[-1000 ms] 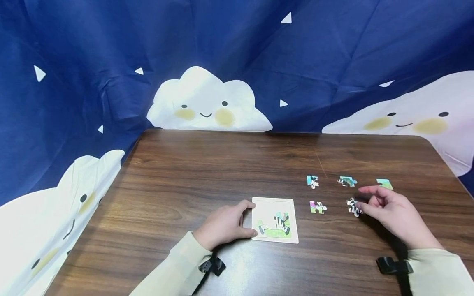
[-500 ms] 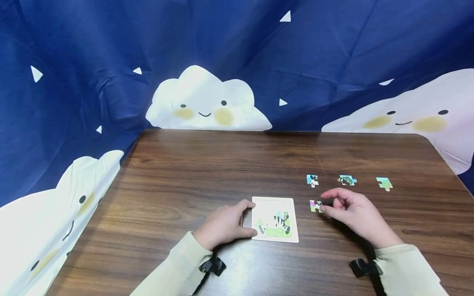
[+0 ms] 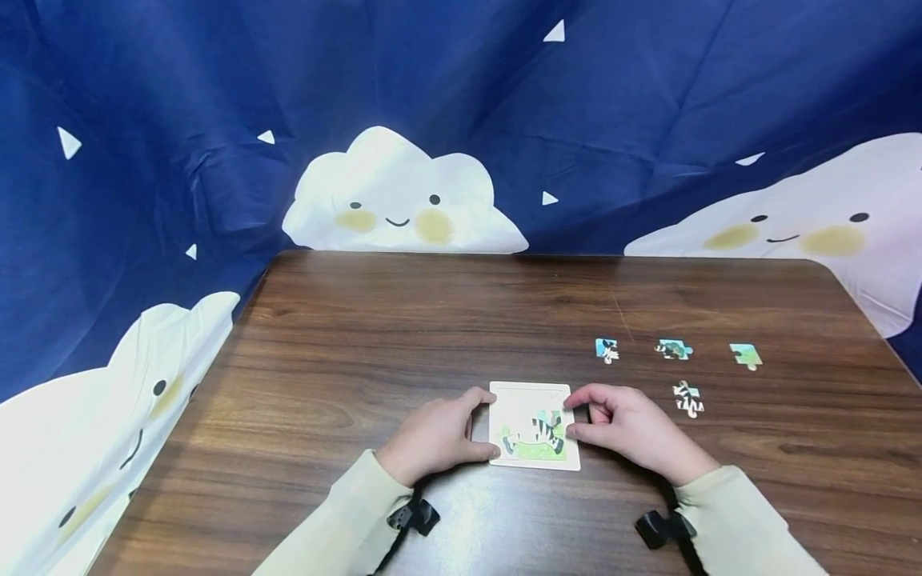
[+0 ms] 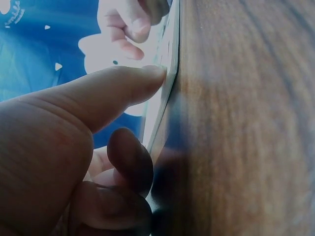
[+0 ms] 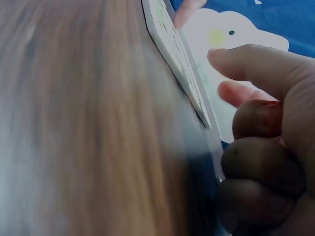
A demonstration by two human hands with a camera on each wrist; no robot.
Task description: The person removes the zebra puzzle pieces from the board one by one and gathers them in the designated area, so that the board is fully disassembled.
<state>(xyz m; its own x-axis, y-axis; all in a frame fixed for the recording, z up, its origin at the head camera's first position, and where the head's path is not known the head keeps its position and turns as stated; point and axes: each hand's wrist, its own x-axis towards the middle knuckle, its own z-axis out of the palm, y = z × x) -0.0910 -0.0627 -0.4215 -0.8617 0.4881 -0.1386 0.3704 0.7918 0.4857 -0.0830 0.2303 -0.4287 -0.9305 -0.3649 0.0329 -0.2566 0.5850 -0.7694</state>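
Note:
A square jigsaw puzzle board (image 3: 513,395) with a white frame lies on the table, its lower part filled with zebra and grass pieces. My left hand (image 3: 435,436) holds its left edge, thumb and index finger at the rim; the left wrist view shows the thumb (image 4: 142,83) on that edge. At the right edge is my right hand (image 3: 630,428), thumb and index finger apart. The right wrist view shows no piece between its fingers (image 5: 246,61). A zebra piece (image 3: 689,398) lies just right of this hand. The table directly under the right hand is hidden.
Three loose puzzle pieces form a row behind: a blue one (image 3: 607,350), a blue-green one (image 3: 674,349) and a green one (image 3: 745,355). The brown wooden table (image 3: 346,344) ends at a blue curtain (image 3: 432,72) with clouds.
My right hand has moved left from the zebra piece, past the pink-and-green piece, to the board's right edge. The pink-and-green piece is out of sight now. The left hand has stayed put.

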